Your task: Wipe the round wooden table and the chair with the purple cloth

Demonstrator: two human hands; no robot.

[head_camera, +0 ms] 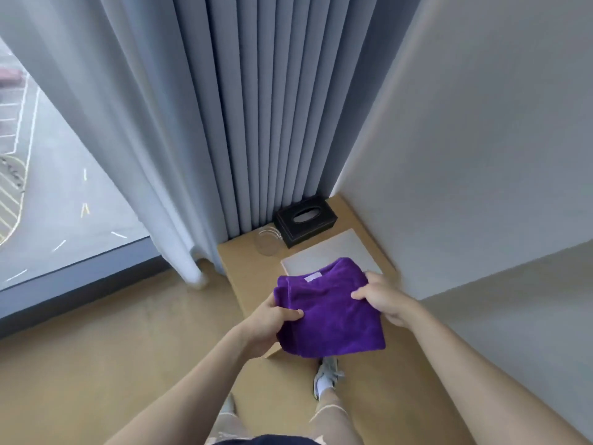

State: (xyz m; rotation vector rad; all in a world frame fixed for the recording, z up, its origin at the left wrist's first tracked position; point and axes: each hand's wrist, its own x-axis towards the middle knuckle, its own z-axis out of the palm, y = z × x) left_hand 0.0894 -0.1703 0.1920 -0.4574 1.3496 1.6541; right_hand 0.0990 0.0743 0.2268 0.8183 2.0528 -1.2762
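Head view: we hold the cloth (pixel 330 313) over the shelf (pixel 247 268), left hand (pixel 272 322) and right hand (pixel 382 297) each pinching a side. We see no round table or chair yet.

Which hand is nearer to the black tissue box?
Right. The right hand holds the cloth at its right edge, below the tissue box. The left hand holds the cloth's left edge, lower and farther away.
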